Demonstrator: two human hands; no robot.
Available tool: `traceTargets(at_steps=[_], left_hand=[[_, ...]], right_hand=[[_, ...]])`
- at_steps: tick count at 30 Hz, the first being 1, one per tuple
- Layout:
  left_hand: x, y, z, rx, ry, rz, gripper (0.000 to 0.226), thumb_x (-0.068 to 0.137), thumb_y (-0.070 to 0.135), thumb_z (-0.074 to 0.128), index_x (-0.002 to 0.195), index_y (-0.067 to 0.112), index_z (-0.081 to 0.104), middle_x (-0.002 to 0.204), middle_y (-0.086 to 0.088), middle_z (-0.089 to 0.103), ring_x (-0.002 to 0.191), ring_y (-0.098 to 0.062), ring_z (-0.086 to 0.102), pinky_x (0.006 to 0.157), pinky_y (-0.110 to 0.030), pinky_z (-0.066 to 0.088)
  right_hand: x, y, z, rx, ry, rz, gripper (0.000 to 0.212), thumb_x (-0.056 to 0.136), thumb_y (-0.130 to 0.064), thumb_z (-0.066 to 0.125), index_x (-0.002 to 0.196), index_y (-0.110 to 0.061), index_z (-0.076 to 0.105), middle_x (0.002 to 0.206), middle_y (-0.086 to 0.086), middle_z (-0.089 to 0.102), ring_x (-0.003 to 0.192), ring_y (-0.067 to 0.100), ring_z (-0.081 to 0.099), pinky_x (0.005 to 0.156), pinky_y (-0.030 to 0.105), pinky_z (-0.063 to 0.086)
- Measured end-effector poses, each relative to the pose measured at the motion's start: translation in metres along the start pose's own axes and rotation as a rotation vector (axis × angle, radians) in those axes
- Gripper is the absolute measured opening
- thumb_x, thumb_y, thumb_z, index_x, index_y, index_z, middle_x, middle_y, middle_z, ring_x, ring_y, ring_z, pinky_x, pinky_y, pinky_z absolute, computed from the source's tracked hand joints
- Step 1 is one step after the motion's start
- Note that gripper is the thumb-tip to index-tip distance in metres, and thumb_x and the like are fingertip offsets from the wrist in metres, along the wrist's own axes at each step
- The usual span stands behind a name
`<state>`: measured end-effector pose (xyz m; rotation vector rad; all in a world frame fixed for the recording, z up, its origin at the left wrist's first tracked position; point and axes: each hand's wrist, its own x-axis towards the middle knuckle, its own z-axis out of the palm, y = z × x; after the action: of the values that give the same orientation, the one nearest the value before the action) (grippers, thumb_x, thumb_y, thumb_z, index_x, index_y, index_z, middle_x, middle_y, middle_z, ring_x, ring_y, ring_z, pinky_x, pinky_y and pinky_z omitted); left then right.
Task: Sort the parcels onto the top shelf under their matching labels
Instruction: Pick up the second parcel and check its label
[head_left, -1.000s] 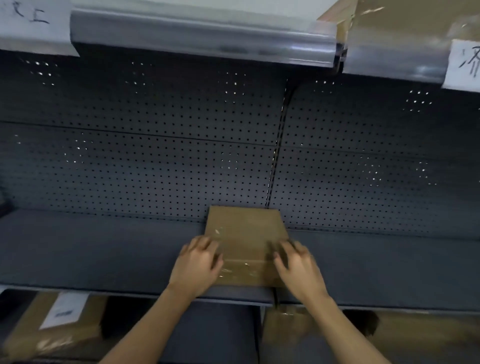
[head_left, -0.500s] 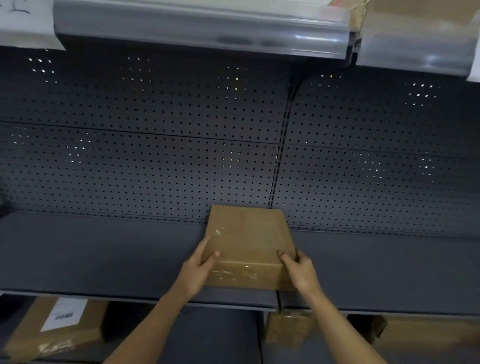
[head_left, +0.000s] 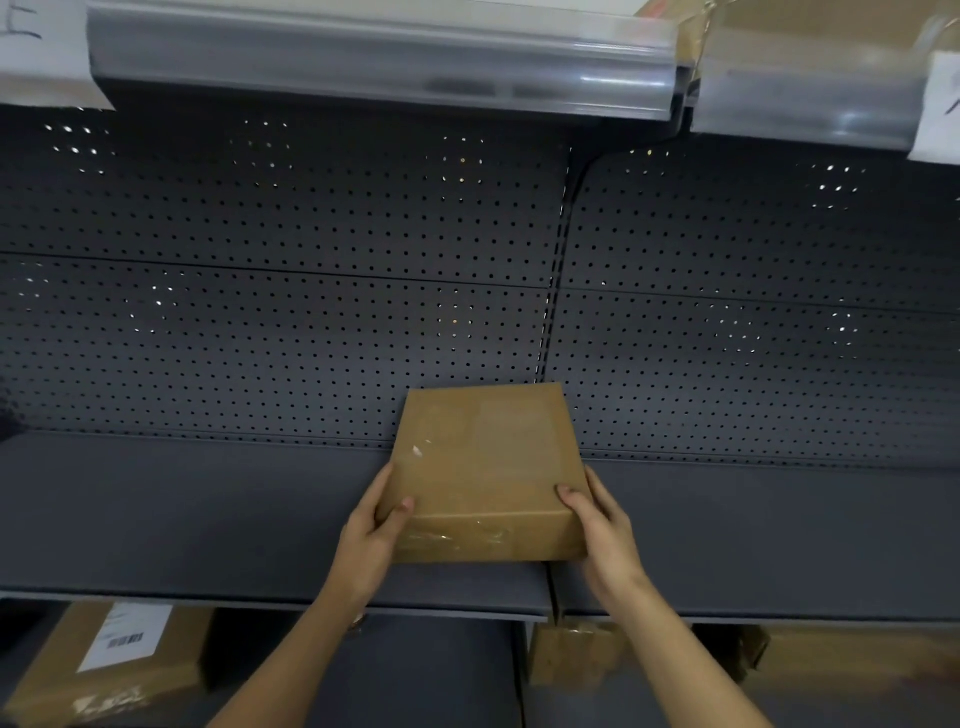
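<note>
Both hands grasp one brown parcel at its near corners: left hand on the left side with thumb on the top face, right hand on the right side, thumb likewise on top. Parcel sits at the middle shelf, over the seam between two shelf sections, far edge near the perforated back panel. White paper labels hang from the top shelf edge. Lower shelf holds another parcel with a barcode sticker
</note>
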<state>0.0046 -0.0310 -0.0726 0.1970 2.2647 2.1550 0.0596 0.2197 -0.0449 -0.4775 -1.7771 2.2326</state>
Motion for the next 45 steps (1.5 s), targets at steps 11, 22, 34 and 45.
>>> traceTargets(at_steps=[11,22,34,45], left_hand=[[-0.022,0.020,0.019,1.175,0.065,0.704,0.072,0.083,0.062,0.057,0.137,0.015,0.058,0.146,-0.015,0.053,0.142,-0.040,0.041,0.116,-0.064,0.024],[-0.028,0.024,0.032,1.334,0.032,0.754,0.089,0.056,0.056,0.077,0.136,0.025,0.053,0.131,-0.014,0.062,0.117,-0.039,0.060,0.095,-0.059,0.041],[-0.034,0.055,0.029,0.201,0.281,0.263,0.093,0.068,0.037,0.087,0.144,0.026,0.035,0.134,0.005,0.051,0.122,-0.015,0.049,0.101,-0.036,0.043],[-0.034,0.059,0.056,-0.389,0.305,0.010,0.049,0.091,0.032,0.067,0.132,0.019,0.045,0.125,0.001,0.064,0.114,-0.016,0.063,0.089,-0.032,0.051]], right_hand=[[-0.014,-0.016,0.014,0.154,0.067,-0.117,0.065,0.094,-0.016,0.066,0.154,-0.021,0.040,0.140,0.003,0.061,0.124,0.022,0.059,0.112,0.048,0.042],[-0.034,-0.028,0.020,0.145,-0.001,-0.055,0.057,0.091,-0.015,0.069,0.145,-0.021,0.050,0.123,0.005,0.068,0.107,0.022,0.065,0.092,0.044,0.055],[-0.037,-0.010,0.010,-0.023,-0.061,0.004,0.051,0.104,-0.030,0.051,0.152,-0.021,0.041,0.154,0.008,0.046,0.136,0.026,0.049,0.105,0.035,0.041],[-0.057,0.008,0.041,-0.024,-0.272,0.244,0.030,0.097,-0.046,0.055,0.127,-0.051,0.061,0.124,-0.003,0.073,0.109,0.023,0.065,0.091,0.035,0.045]])
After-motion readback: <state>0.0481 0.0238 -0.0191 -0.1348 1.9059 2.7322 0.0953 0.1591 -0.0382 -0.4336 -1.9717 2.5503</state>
